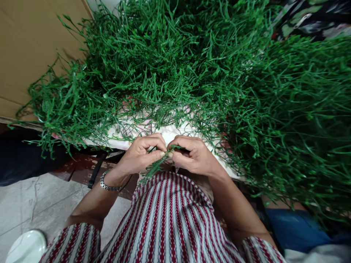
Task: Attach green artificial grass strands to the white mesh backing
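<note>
The left hand [139, 155] and the right hand [192, 155] meet thumb to thumb just in front of the person's chest, below the near edge of the great heap of green strands [208, 73]; both are curled closed, fingertips pinching a single green sprig [156, 166] between them; neither is slack, neither is a bare fist.

The sprig is the landmark for the rest; its long axis runs on a slant, from the pinch at its upper right end down and to the left, where its loose tail hangs under the left hand toward the striped shirt [170, 219]; the right hand grips the upper end, the left hand lies over the middle, so the left is the nearer to the free tail; how tightly each pinches I cannot tell.

Just beyond the sprig lies a white cloth [175, 131], thinly strewn with stray strands, on what seems a low worktop; beyond that and to the right the heap rises and fills most of the view; left of the sprig, on the left wrist, sits a metal bracelet [108, 186]; farther left and above stands a cardboard sheet [30, 47]; below and left, on the pale floor [41, 201], a white bowl [27, 246].
</note>
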### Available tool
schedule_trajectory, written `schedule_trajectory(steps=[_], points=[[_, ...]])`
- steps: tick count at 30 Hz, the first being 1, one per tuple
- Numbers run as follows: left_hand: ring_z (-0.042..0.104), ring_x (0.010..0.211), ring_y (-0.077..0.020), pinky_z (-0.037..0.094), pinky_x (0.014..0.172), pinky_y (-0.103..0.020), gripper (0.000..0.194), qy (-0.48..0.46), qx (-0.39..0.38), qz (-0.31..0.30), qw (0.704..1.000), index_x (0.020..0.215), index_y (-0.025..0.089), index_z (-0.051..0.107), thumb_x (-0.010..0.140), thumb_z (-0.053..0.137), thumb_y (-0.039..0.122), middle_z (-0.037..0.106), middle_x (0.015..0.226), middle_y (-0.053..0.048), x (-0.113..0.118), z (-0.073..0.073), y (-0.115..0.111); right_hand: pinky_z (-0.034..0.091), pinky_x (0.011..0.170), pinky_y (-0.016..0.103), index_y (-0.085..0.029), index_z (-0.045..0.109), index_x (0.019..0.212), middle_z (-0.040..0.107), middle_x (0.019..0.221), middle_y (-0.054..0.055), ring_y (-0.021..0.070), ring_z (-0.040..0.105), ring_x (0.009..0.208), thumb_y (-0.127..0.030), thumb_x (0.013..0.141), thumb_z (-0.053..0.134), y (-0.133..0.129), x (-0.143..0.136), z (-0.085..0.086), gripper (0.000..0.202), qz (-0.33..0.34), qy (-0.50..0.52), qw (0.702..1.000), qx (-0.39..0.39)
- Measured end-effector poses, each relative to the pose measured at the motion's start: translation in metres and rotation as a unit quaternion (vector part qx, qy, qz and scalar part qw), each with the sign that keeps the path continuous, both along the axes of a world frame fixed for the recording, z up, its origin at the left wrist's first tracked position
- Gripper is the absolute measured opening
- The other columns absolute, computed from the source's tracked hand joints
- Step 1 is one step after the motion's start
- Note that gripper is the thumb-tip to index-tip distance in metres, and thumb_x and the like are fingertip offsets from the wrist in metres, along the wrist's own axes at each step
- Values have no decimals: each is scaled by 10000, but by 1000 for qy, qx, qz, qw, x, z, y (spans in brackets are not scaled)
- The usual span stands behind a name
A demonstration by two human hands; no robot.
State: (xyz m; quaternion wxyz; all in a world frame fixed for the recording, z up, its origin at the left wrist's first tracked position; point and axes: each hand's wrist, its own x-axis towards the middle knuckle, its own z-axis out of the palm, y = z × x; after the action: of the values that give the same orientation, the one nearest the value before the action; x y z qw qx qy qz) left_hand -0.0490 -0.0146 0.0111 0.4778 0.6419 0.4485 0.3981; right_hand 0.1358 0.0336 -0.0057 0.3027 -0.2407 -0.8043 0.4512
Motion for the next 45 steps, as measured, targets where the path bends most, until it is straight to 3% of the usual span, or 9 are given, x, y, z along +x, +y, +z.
schedule_trajectory(steps=[7, 13, 17, 21, 26, 29, 34, 39, 45], points=[[524, 739, -137, 388, 704, -265, 115, 139, 108, 95, 980, 729, 174, 550, 783, 511, 80, 562, 726, -8, 15, -8, -9, 272, 475, 179, -149, 499, 663, 390, 552, -67, 53, 338, 516, -373, 742, 668, -10, -8, -15, 291, -50, 50, 989, -127], [521, 709, -134, 396, 669, -256, 131, 160, 119, 57, 978, 731, 179, 527, 806, 478, 83, 550, 722, -8, 11, -4, -10, 318, 519, 189, -140, 552, 661, 462, 579, -45, 59, 403, 542, -261, 769, 636, -10, -5, -10, 182, -39, 19, 997, -60], [522, 761, -144, 403, 704, -268, 135, 182, 135, 16, 974, 743, 176, 512, 811, 456, 74, 548, 761, -24, 6, 5, -12, 371, 564, 205, -144, 625, 721, 543, 636, -18, 74, 480, 584, -178, 743, 626, -9, -5, -8, 41, -56, 65, 996, -34], [519, 746, -142, 397, 699, -270, 114, 192, 117, 2, 974, 742, 174, 499, 801, 470, 80, 551, 752, -20, 5, 5, -13, 374, 551, 197, -143, 635, 734, 542, 625, -27, 64, 477, 556, -154, 735, 627, -15, -8, -11, 14, -78, 110, 984, -115], [523, 728, -141, 393, 722, -276, 97, 213, 135, 22, 967, 732, 181, 486, 801, 480, 114, 557, 723, -6, 10, -4, -14, 381, 535, 191, -142, 588, 748, 537, 649, -23, 74, 475, 567, -259, 749, 642, -24, -7, -19, 129, -94, 125, 962, -225], [518, 708, -139, 387, 710, -272, 100, 219, 131, 35, 966, 720, 184, 482, 798, 480, 121, 550, 704, 1, 13, -8, -15, 384, 555, 199, -147, 569, 772, 536, 670, -15, 82, 476, 586, -266, 773, 608, -25, -5, -21, 126, -88, 103, 976, -171], [509, 715, -155, 381, 705, -286, 123, 230, 124, 34, 965, 688, 184, 479, 788, 473, 113, 549, 701, -11, 8, -4, -17, 348, 562, 210, -154, 524, 729, 498, 642, -13, 91, 447, 593, -154, 770, 508, -22, 1, -17, 45, -67, -34, 997, 23], [512, 747, -147, 383, 721, -274, 122, 212, 101, 0, 972, 712, 176, 487, 778, 459, 78, 562, 754, -17, 3, -2, -14, 281, 526, 245, -149, 541, 785, 527, 720, 26, 111, 441, 603, -178, 794, 461, -17, 4, -4, 86, -60, -199, 949, 237], [427, 621, -106, 343, 585, -216, 119, 163, -23, 2, 986, 705, 174, 470, 748, 439, 67, 459, 654, 29, 5, -12, -13, 229, 495, 265, -156, 534, 742, 523, 685, 27, 104, 401, 550, -170, 841, 422, -19, 2, -6, 150, -81, -240, 904, 344]])
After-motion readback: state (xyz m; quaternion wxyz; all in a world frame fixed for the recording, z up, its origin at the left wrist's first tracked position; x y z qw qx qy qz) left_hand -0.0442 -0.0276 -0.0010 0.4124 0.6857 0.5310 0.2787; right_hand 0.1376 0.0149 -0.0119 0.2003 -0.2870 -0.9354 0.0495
